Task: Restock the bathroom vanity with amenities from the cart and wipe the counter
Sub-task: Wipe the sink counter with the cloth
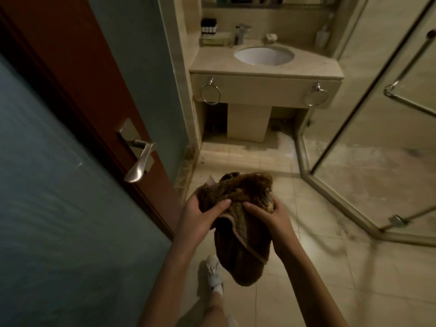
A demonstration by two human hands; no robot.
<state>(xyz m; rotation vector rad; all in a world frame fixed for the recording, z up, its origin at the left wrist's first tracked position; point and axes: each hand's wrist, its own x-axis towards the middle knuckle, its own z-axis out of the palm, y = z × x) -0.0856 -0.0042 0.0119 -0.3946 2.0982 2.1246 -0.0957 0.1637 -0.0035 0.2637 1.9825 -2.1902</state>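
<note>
At bottom centre of the frame, two bare forearms extend upward into the picture. The left hand (203, 217) grips the left side of a brown cloth (238, 192), thumb pressed across the top of the fabric and fingers curled beneath it. The right hand (271, 215) grips the right side of the same cloth, thumb on top and fingers wrapped round the far edge. The cloth is bunched between both hands at lower centre, and its loose end hangs down between the wrists. Below the hanging end, a light shoe (213, 271) stands on the tiled floor (330, 267). Along the left of the frame stands a door (77, 74) with a metal lever handle (139, 165) at mid left. At right, a glass shower enclosure (377, 128) rises from the floor. At upper centre is the vanity counter (207, 63), well apart from the hands, with an oval white basin (264, 55) set into it. Two towel rings (210, 92) hang on the counter's front panel, one at each end. Behind the basin stands a faucet (241, 31). Left of the faucet, dark bottles (208, 25) stand above a tray (213, 41). Right of the faucet is a small dish (271, 37); its contents cannot be made out.
</note>
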